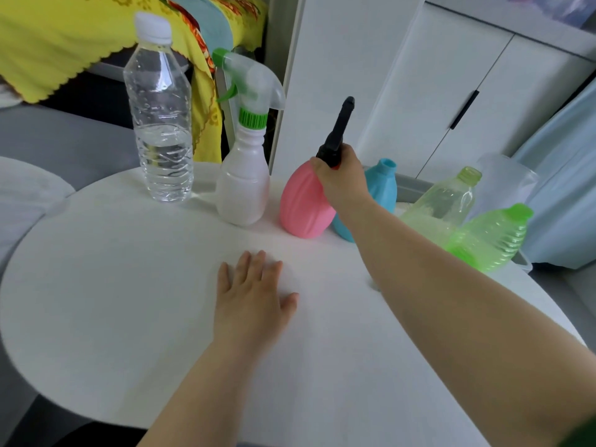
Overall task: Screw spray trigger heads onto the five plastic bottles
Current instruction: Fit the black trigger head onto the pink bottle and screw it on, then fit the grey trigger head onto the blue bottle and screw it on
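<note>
A pink bottle (301, 204) stands at the back of the round white table (129, 285). My right hand (343, 175) grips its neck, where a black spray trigger head (338, 133) sits on top. To its left stands a white bottle (243, 188) wearing a clear and green trigger head (248, 82). Behind my right arm is a blue bottle (382, 185) with an open neck. A pale green clear bottle (442, 201) and a bright green ribbed bottle (490, 237) lean at the right, both without heads. My left hand (254, 301) rests flat on the table, fingers apart.
A clear water bottle (161, 124) with a white cap stands at the back left. A translucent bag or container (506, 179) sits behind the green bottles. White cabinet doors (467, 91) rise behind the table, and a yellow cloth (64, 43) hangs at the upper left.
</note>
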`<state>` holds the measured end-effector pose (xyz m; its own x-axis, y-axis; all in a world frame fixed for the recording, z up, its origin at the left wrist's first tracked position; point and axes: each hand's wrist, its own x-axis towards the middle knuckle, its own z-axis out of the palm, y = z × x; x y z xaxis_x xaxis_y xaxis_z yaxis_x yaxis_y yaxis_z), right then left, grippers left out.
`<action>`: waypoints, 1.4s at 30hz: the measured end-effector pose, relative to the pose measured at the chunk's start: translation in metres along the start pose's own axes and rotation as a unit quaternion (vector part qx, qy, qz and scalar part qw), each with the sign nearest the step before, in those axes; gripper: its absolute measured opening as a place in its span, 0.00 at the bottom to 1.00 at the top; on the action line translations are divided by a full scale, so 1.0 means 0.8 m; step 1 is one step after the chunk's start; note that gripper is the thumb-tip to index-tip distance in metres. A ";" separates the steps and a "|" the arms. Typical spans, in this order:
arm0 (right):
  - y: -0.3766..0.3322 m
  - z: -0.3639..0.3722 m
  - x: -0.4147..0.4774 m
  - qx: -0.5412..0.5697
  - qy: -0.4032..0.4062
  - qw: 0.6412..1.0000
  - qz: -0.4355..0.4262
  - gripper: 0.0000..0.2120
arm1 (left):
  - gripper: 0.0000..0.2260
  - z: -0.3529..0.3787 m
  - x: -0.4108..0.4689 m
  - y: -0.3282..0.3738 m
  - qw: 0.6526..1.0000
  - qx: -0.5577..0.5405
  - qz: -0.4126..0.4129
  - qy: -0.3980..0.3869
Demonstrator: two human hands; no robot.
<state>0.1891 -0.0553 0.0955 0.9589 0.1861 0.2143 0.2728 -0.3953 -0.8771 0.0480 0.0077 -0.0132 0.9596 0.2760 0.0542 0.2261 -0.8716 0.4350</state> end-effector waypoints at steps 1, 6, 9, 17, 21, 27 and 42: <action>0.000 0.000 0.001 -0.001 -0.002 1.000 0.003 0.17 | 0.26 0.000 0.000 0.000 1.000 0.001 -0.001 0.001; 0.006 -0.003 -0.002 -0.006 -0.034 0.999 0.028 0.20 | 0.26 0.001 0.000 0.001 1.000 0.011 -0.002 -0.004; 0.007 -0.008 -0.008 0.004 -0.047 0.998 0.040 0.26 | 0.26 0.000 -0.001 0.001 1.000 0.014 -0.001 -0.004; 0.026 -0.061 -0.069 0.009 0.032 0.999 0.000 0.16 | 0.26 -0.005 -0.005 0.002 1.000 0.018 0.007 -0.011; 0.064 -0.122 -0.109 -0.081 0.035 0.996 0.017 0.11 | 0.26 -0.006 -0.011 0.006 0.999 0.019 0.025 -0.007; 0.103 -0.197 -0.145 -0.202 0.009 0.972 0.117 0.10 | 0.24 -0.006 -0.015 0.010 0.999 0.019 0.034 0.001; 0.106 -0.141 -0.141 -0.504 -0.088 0.856 0.079 0.18 | 0.23 0.001 -0.012 0.009 0.999 0.013 0.036 0.034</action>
<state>0.1125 -0.2112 0.0457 0.9875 0.1564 -0.0174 0.1552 -0.9864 -0.0548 0.0404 -0.0014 -0.0111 0.9599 0.2391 0.1465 0.1626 -0.9002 0.4041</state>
